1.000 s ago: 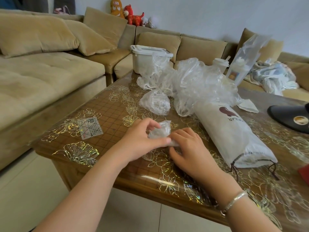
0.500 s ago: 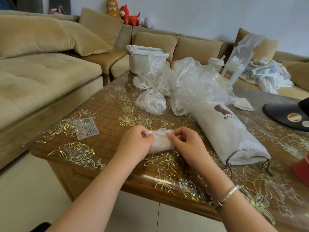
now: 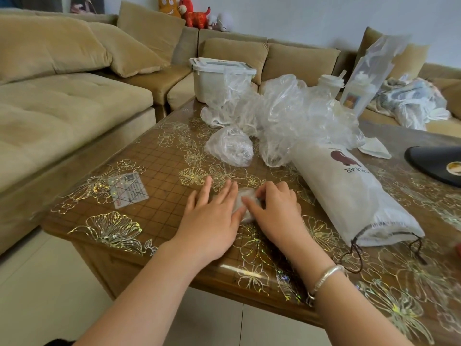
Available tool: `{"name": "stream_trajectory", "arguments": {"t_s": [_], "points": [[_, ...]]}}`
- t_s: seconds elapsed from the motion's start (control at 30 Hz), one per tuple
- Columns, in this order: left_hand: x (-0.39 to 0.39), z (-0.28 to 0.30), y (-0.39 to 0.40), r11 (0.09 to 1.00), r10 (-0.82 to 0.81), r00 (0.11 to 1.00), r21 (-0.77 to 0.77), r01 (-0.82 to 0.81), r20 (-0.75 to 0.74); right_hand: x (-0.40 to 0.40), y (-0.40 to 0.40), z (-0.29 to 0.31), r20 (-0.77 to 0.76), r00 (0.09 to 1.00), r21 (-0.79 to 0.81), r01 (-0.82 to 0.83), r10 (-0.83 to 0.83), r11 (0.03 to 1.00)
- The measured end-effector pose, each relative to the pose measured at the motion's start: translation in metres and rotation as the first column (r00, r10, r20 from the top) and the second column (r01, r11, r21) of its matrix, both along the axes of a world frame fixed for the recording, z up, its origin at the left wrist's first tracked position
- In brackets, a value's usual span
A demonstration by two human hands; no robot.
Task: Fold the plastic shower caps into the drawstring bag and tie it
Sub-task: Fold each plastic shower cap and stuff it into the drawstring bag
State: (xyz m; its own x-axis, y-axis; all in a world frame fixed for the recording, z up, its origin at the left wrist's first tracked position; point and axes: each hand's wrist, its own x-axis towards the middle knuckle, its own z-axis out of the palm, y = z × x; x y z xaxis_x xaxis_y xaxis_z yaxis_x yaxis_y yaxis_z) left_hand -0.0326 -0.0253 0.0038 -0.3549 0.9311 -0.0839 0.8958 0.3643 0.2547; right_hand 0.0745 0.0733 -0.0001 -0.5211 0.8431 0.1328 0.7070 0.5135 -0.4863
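One shower cap (image 3: 245, 201), already reduced to a small wad, is pinned flat on the table (image 3: 159, 168) near its front edge, between both hands. Left hand (image 3: 212, 216) is laid over its left part, fingers straight and slightly spread, pressing down. Right hand (image 3: 274, 208) is set on its right part, fingers bent with tips on the plastic; whether the edge is pinched or only pressed cannot be told.

Step in hand, as judged: the fold is being flattened and air squeezed out, before bagging.

Drawstring bag (image 3: 354, 198) is lying on its side just right of the hands, bulging, apparently part-filled; its mouth (image 3: 389, 233) is turned toward the table's front edge, cords (image 3: 354, 255) loose, not tied.

Beyond, a loosely bunched cap (image 3: 229, 148) and a large heap of unfolded caps (image 3: 294, 113) are left at mid-table, so much folding is judged outstanding.

Next move calls for: wad kept compressed in one hand, bag mouth held open by the other, wad pushed in. Thin film is likely to spring back if released early.
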Motion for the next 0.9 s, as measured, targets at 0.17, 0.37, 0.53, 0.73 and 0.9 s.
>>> {"name": "stream_trajectory", "arguments": {"t_s": [0.17,0.37,0.53,0.73,0.9], "points": [[0.0,0.001,-0.002,0.998,0.013,0.998,0.06,-0.017,0.065,0.003,0.003,0.002,-0.072,0.997,-0.108,-0.05,0.042,0.993],[0.01,0.028,-0.003,0.818,-0.025,0.674,0.402,-0.411,0.738,0.033,-0.002,0.033,-0.612,0.787,-0.353,-0.185,-0.077,0.917],[0.037,0.042,-0.003,0.812,-0.161,0.38,0.342,-0.474,0.911,0.072,-0.008,0.056,-0.663,0.744,-0.345,-0.208,-0.08,0.915],[0.082,0.048,0.01,0.795,-0.247,0.381,0.411,-0.447,0.891,0.124,-0.015,0.073,-0.586,0.802,-0.147,-0.246,0.116,0.958],[0.121,0.043,0.026,0.772,-0.273,0.548,0.52,-0.366,0.791,0.172,-0.004,0.073,-0.611,0.791,-0.119,-0.116,0.019,0.986]]}}
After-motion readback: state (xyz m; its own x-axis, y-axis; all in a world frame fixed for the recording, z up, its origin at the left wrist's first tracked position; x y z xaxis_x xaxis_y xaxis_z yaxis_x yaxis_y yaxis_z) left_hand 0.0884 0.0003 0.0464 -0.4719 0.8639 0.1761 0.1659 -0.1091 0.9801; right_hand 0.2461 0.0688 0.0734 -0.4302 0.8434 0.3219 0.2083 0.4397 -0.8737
